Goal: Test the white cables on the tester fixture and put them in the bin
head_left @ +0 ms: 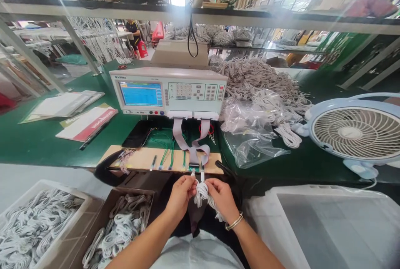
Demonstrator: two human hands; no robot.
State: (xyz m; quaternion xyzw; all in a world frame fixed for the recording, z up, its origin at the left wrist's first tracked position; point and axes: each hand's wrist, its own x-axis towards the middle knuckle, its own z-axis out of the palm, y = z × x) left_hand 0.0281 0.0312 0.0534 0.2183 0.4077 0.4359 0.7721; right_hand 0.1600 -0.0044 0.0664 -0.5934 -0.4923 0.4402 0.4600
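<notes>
Between my two hands hangs a coiled white cable point(202, 190), just in front of the bench edge. My left hand point(181, 194) pinches one end of it, close to the small green board point(193, 169) on the wooden strip. On the coil's other side, my right hand point(222, 197) has its fingers closed on the cable. Grey ribbon cables point(178, 133) run from the board up to the tester point(168, 91), whose blue screen is lit. Whether the cable's ends sit in the board's sockets I cannot tell.
White cable bundles fill a plastic crate point(90, 198) and a cardboard box point(114, 192) at lower left. A cable pile point(259, 75), plastic bags point(246, 135) and a fan point(353, 131) stand on the right. A phone point(136, 133) and papers point(89, 123) lie left.
</notes>
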